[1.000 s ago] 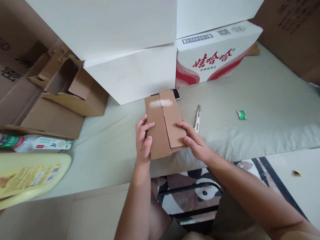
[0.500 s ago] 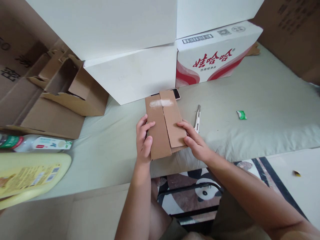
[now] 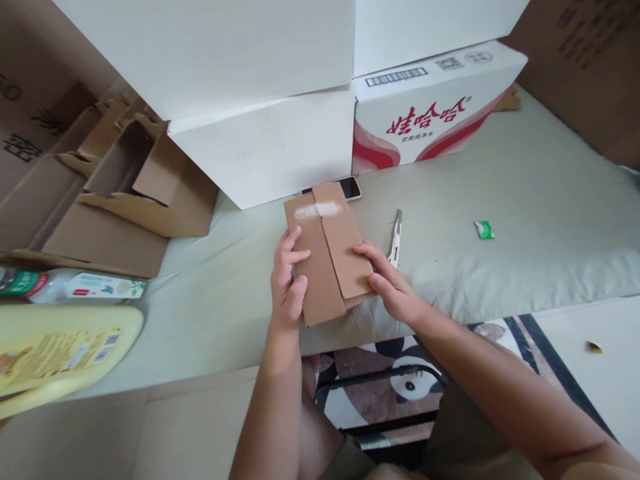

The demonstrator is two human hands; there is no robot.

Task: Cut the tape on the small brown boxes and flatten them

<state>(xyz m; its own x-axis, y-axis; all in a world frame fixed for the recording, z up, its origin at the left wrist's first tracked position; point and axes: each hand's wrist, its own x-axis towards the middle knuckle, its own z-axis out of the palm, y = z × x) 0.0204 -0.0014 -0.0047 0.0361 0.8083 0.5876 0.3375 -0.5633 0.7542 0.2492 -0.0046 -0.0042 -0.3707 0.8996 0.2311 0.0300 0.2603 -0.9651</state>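
A small brown cardboard box (image 3: 325, 260) is between my two hands, its two top flaps meeting at a slightly uneven seam. Across the seam near its far end runs a whitish scuffed strip. My left hand (image 3: 290, 277) grips the left side, thumb and fingertips resting on the top flap. Against the right side presses my right hand (image 3: 387, 277), its thumb at the near right corner. Just right of the box lies a white utility knife (image 3: 397, 239). Behind the box, a phone (image 3: 351, 188) is partly covered by it.
White cartons stand behind, one with red lettering (image 3: 425, 120). Left are an opened cardboard box with dividers (image 3: 105, 233), a bottle (image 3: 55, 285) and a yellow jug (image 3: 65, 347). A green wrapper (image 3: 484, 230) lies right on the pale green sheet (image 3: 525, 180). A patterned mat (image 3: 360, 367) is below.
The cardboard box has turned slightly counter-clockwise, its far end shifting left and its near end coming a little closer. Both hands keep their hold on it.
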